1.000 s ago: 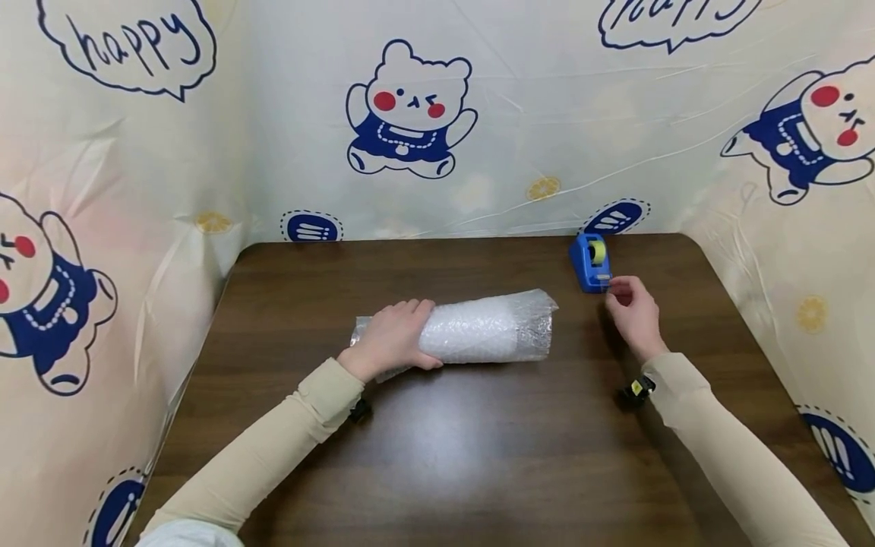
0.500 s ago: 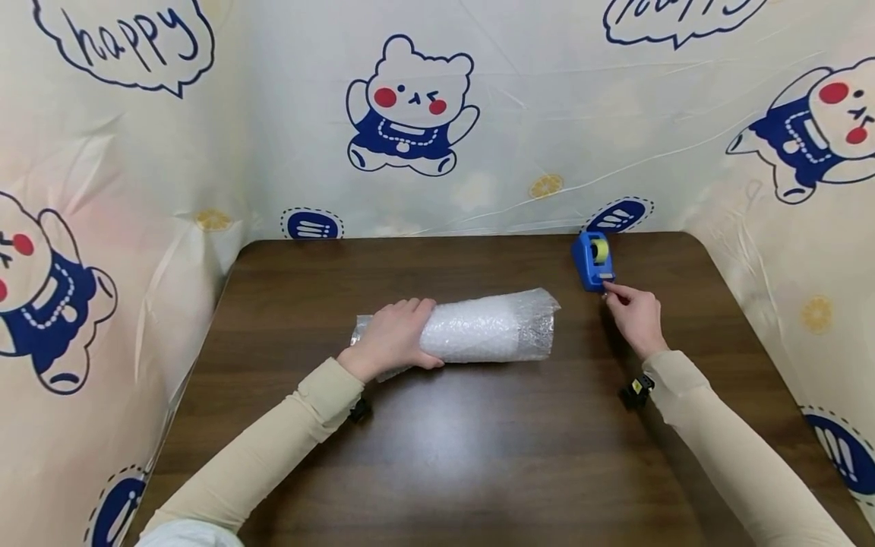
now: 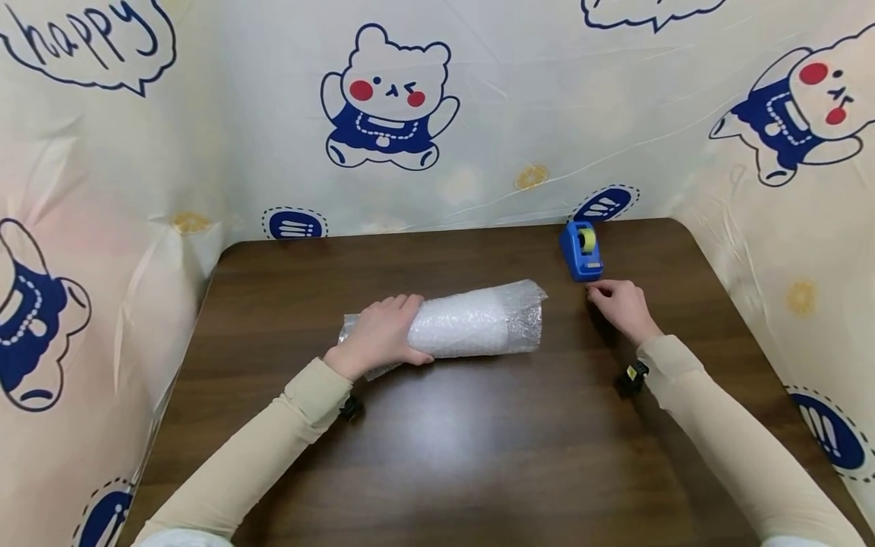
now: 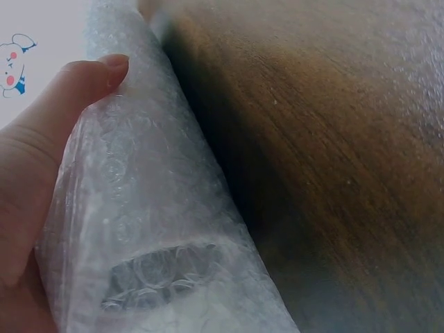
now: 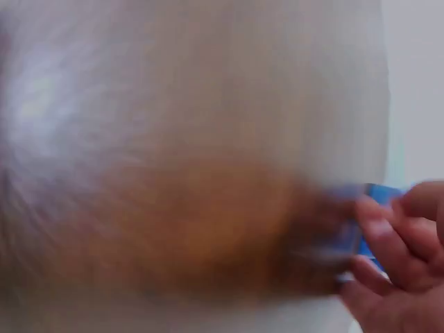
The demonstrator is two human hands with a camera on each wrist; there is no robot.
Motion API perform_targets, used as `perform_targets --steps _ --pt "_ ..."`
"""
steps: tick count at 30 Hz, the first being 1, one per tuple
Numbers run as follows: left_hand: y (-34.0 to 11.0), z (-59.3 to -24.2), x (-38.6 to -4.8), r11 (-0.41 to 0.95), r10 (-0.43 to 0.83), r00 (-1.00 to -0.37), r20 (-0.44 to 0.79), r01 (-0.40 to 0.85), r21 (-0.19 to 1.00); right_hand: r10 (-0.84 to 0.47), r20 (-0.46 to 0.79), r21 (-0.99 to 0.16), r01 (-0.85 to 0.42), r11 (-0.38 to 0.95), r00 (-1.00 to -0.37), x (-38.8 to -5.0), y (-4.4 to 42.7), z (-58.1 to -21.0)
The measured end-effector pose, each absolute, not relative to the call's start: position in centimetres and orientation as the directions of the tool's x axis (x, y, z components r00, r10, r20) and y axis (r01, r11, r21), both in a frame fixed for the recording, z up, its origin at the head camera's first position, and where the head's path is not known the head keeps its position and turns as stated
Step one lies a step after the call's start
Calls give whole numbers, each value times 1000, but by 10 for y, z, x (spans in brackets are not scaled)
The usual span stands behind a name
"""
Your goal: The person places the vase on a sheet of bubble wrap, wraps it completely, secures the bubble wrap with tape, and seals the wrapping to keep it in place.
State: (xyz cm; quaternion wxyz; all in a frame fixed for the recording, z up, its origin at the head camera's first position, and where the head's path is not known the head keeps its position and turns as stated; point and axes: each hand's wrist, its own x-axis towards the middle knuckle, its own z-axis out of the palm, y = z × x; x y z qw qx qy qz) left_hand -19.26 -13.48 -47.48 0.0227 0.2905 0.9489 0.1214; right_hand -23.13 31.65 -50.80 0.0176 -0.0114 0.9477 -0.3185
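Observation:
A long roll of bubble wrap [image 3: 475,323] lies crosswise on the brown table, its right end loose and see-through. My left hand [image 3: 383,330] grips its left part from above; the left wrist view shows the thumb [image 4: 97,80] lying over the plastic. At the back right stands a blue tape dispenser [image 3: 579,254] with a yellow-cored roll. Just in front of it, my right hand [image 3: 620,308] has thumb and forefinger pinched together on what seems a small strip of clear tape, too fine to make out now. In the blurred right wrist view, the fingers [image 5: 388,243] partly hide the dispenser.
The wooden table [image 3: 437,441] has rounded back corners. A printed cloth [image 3: 478,121] with cartoon bears encloses the back and both sides, close behind the dispenser. A small black camera [image 3: 630,378] sits on the right wrist.
My right hand has drawn slightly away from the dispenser toward the near side, fingers still pinched. The left hand keeps its grip on the bubble wrap. The head view has shifted slightly.

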Motion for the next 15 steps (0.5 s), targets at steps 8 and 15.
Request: perform_targets --steps 8,15 --pt "-134 -474 -192 796 560 -826 55 555 242 -138 -214 -687 48 725 -967 -215 309 -481" --pt "-135 -475 -191 795 560 -827 56 555 247 -210 -136 -746 -39 665 -968 -198 295 -459"
